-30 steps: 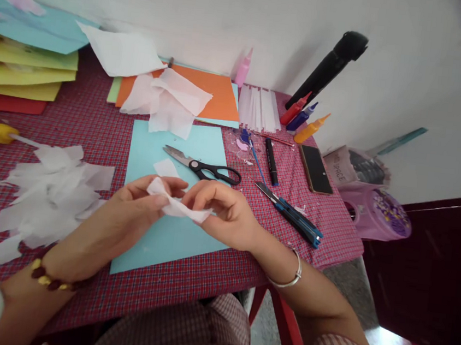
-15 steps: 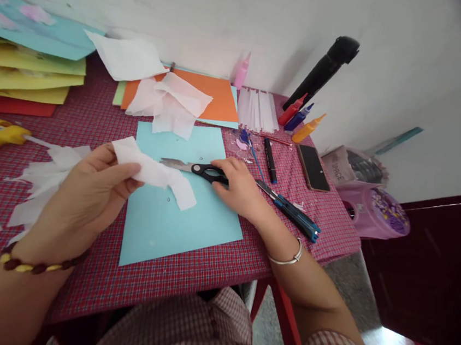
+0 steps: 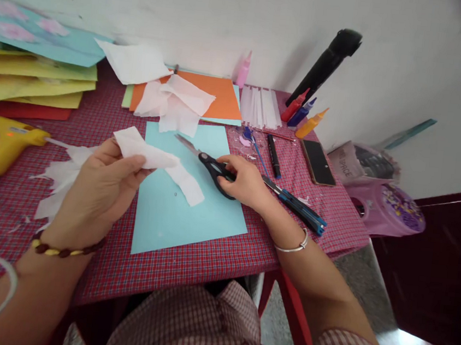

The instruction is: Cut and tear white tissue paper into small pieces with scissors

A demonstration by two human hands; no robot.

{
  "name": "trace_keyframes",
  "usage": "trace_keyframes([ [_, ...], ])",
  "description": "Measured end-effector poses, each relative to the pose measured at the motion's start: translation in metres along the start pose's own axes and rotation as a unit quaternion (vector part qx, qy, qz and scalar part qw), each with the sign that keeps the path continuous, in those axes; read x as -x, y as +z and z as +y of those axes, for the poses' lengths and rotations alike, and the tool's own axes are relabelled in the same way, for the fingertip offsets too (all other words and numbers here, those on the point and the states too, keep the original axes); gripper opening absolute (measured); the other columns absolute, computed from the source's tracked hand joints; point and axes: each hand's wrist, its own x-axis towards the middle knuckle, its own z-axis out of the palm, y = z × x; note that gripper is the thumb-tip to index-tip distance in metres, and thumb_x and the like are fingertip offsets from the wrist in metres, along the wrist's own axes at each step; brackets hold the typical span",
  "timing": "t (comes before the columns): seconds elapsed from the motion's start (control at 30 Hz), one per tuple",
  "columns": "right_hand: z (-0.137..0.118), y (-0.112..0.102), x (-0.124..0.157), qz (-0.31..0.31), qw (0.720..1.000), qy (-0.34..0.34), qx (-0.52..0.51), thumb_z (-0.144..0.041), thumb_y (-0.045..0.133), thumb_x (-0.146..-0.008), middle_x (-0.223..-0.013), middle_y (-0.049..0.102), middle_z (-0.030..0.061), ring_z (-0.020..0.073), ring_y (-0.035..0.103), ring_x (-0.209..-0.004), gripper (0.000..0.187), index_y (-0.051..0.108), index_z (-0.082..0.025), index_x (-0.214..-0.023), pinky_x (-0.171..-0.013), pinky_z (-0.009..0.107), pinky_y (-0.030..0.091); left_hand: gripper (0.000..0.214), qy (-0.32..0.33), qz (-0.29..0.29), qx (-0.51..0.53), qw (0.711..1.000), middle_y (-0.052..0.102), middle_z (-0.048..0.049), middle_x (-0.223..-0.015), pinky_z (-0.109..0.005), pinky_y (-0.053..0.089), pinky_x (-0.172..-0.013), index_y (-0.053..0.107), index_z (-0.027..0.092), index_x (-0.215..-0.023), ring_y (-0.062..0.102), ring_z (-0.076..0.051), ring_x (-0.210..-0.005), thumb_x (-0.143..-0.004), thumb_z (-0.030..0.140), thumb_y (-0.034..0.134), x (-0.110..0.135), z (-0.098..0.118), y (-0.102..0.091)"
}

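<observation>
My left hand (image 3: 96,191) is closed on a twisted strip of white tissue paper (image 3: 155,160), holding it up above the left edge of a light blue card sheet (image 3: 186,206). My right hand (image 3: 244,180) grips the black handles of a pair of scissors (image 3: 207,162). The scissor blades lie closed on the blue sheet and point up and to the left. The free end of the tissue strip hangs just left of the scissors.
A heap of white tissue scraps (image 3: 63,177) and a yellow glue gun (image 3: 5,140) lie at left. Behind are orange card (image 3: 217,97), tissue, and stacked coloured sheets (image 3: 30,77). At right lie a utility knife (image 3: 297,204), marker, phone (image 3: 318,162), glue bottles and a pink container (image 3: 391,211).
My right hand let go of the tissue strip, reached to the scissors and took hold of their handles, turning them. My left hand carried the strip up and leftward.
</observation>
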Motion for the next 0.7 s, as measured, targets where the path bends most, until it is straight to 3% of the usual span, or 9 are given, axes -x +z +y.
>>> trace_keyframes([
  [0.07,-0.002,0.002,0.0,-0.002,0.982,0.039,-0.187,-0.033,0.063,-0.079,-0.086,0.063,0.0042,0.0153,0.059,-0.073,0.039,0.058,-0.018,-0.115,-0.067,0.032,0.049,0.023,0.007,-0.008,0.022,1.0,0.068,0.0024,-0.078,-0.026,0.056,-0.075,0.064,0.017,-0.084,0.064,-0.012,-0.077,-0.072,-0.002,0.063,-0.001,0.001,-0.003],
  [0.17,-0.009,0.002,0.004,-0.073,0.895,0.066,-0.434,-0.048,0.068,-0.079,-0.087,0.065,0.0029,0.0142,0.063,-0.071,0.055,0.048,-0.021,-0.124,-0.063,0.029,0.052,0.024,-0.014,0.003,0.04,0.999,0.066,0.0046,-0.074,-0.02,0.054,-0.067,0.063,0.019,-0.085,0.06,-0.008,-0.067,-0.074,-0.002,0.063,-0.004,0.003,-0.009],
  [0.23,-0.014,0.003,0.009,-0.128,0.845,0.057,-0.517,-0.05,0.075,-0.074,-0.089,0.064,0.0019,0.0142,0.065,-0.075,0.066,0.046,-0.023,-0.126,-0.069,0.03,0.055,0.023,-0.04,0.014,0.059,0.997,0.066,0.0049,-0.073,-0.017,0.053,-0.063,0.064,0.019,-0.087,0.058,-0.006,-0.062,-0.075,0.0,0.063,-0.006,0.004,-0.012],
  [0.37,-0.021,0.01,0.02,-0.22,0.79,0.013,-0.572,-0.047,0.082,-0.07,-0.099,0.062,0.0037,0.0153,0.066,-0.087,0.073,0.047,-0.024,-0.13,-0.084,0.034,0.056,0.017,-0.067,0.02,0.108,0.992,0.068,0.0042,-0.075,-0.016,0.053,-0.063,0.065,0.019,-0.088,0.058,-0.006,-0.063,-0.079,0.004,0.064,-0.008,0.005,-0.015],
  [0.5,-0.017,0.019,0.028,-0.315,0.743,-0.03,-0.59,-0.049,0.077,-0.075,-0.113,0.06,0.0092,0.019,0.065,-0.101,0.077,0.044,-0.023,-0.139,-0.092,0.037,0.052,0.02,-0.017,0.036,0.121,0.992,0.068,0.0035,-0.078,-0.016,0.052,-0.065,0.065,0.017,-0.085,0.061,-0.006,-0.069,-0.075,0.0,0.063,-0.014,0.002,-0.019],
  [0.6,-0.014,0.023,0.031,-0.347,0.714,-0.023,-0.608,-0.055,0.075,-0.075,-0.111,0.058,0.0099,0.0197,0.064,-0.099,0.081,0.043,-0.021,-0.141,-0.091,0.039,0.052,0.021,0.033,0.071,0.113,0.99,0.068,0.0021,-0.081,-0.017,0.053,-0.068,0.065,0.018,-0.082,0.062,-0.008,-0.073,-0.074,-0.002,0.064,-0.018,0.002,-0.025],
  [0.7,-0.014,0.022,0.032,-0.356,0.705,-0.008,-0.613,-0.058,0.074,-0.075,-0.108,0.058,0.0095,0.0196,0.064,-0.096,0.083,0.043,-0.02,-0.141,-0.092,0.042,0.052,0.025,0.054,0.1,0.118,0.987,0.068,0.0023,-0.082,-0.018,0.054,-0.071,0.065,0.02,-0.081,0.063,-0.008,-0.076,-0.072,-0.004,0.062,-0.021,0.004,-0.027],
])
